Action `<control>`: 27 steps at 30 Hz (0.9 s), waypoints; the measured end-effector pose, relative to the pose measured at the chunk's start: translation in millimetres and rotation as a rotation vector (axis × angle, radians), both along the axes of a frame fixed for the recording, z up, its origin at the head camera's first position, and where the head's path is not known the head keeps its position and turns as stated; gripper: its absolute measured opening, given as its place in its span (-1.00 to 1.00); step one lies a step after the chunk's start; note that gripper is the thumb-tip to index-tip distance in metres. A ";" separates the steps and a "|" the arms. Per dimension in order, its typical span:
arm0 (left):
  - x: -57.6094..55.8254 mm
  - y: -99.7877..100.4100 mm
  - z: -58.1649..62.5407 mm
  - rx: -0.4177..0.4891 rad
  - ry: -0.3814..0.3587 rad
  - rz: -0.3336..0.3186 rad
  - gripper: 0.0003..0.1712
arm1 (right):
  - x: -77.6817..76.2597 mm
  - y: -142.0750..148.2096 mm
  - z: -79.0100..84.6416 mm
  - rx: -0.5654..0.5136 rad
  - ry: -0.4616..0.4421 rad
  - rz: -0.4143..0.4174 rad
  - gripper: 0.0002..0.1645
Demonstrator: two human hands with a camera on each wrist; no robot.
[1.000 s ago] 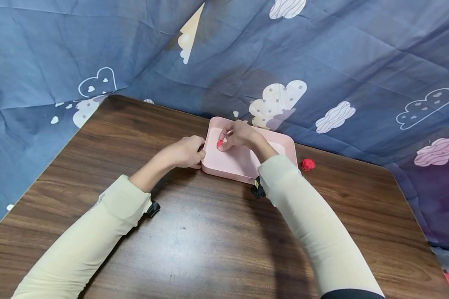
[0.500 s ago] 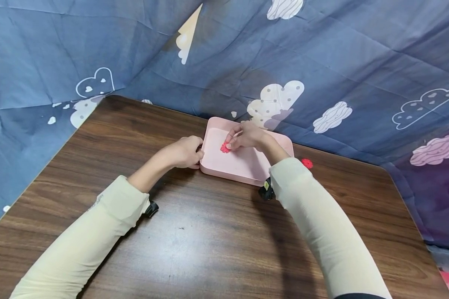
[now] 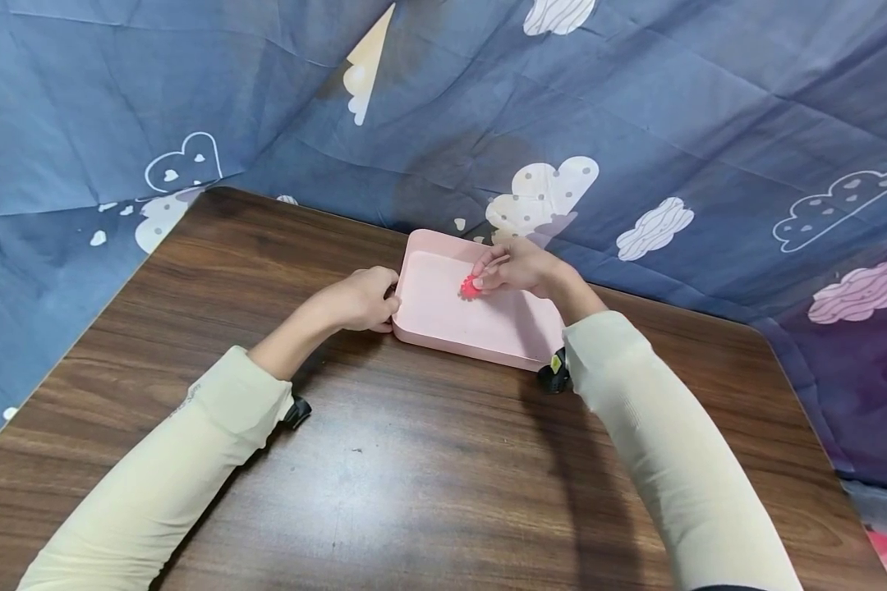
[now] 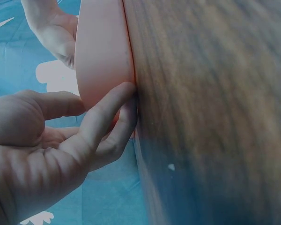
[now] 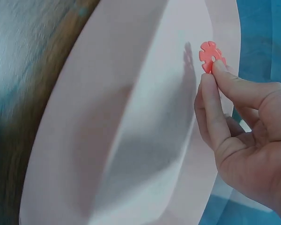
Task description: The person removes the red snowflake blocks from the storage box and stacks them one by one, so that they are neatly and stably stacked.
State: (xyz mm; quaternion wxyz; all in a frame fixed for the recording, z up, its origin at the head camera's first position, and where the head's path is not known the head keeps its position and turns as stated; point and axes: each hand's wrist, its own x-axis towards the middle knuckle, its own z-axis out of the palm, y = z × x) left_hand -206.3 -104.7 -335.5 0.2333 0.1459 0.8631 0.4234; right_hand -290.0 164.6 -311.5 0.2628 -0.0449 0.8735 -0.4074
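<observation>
A shallow pink tray (image 3: 451, 343) stands near the back edge of the wooden table. At its left end my left hand (image 3: 362, 300) grips the wall; in the left wrist view the thumb lies at the rim, and the fingertips reach the lower edge beside the tabletop. Over the inside of the tray, my right hand (image 3: 523, 268) pinches a red plastic snowflake building disc (image 5: 207, 56) between thumb and fingers. Its notched, flower-like outline and small central slot show in the right wrist view. The disc is held above the tray floor, where shadows of hand and disc fall.
The brown wooden table (image 3: 414, 468) stretches in front of the tray and to both sides. A dark blue cloth (image 3: 303, 82) with cloud prints hangs right behind the table. My right sleeve (image 3: 658, 410) crosses over the tray's right side.
My right hand has moved to the right over the tray with the disc. The red piece right of the tray is now hidden behind the right arm. My left hand stays at the tray's end.
</observation>
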 end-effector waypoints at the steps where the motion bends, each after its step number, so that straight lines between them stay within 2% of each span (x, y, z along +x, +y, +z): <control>1: 0.2 0.0 0.1 -0.001 0.001 0.000 -0.72 | -0.3 3.1 0.5 -0.008 -0.007 -0.004 -0.79; 10: -1.0 0.7 -1.1 0.015 -0.023 0.013 -0.69 | 2.7 31.1 13.0 -0.035 -0.021 0.002 -0.86; 17: -1.0 1.5 -1.7 0.006 -0.008 0.008 -0.71 | 7.0 56.1 24.3 0.048 -0.004 -0.031 -0.86; 23: -0.7 1.9 -1.0 -0.003 -0.005 0.009 -0.73 | 8.1 84.9 36.0 0.076 -0.064 -0.070 -0.83; 27: -1.1 1.8 -0.7 0.007 -0.010 0.009 -0.75 | 9.6 104.8 41.6 0.076 -0.090 -0.062 -0.80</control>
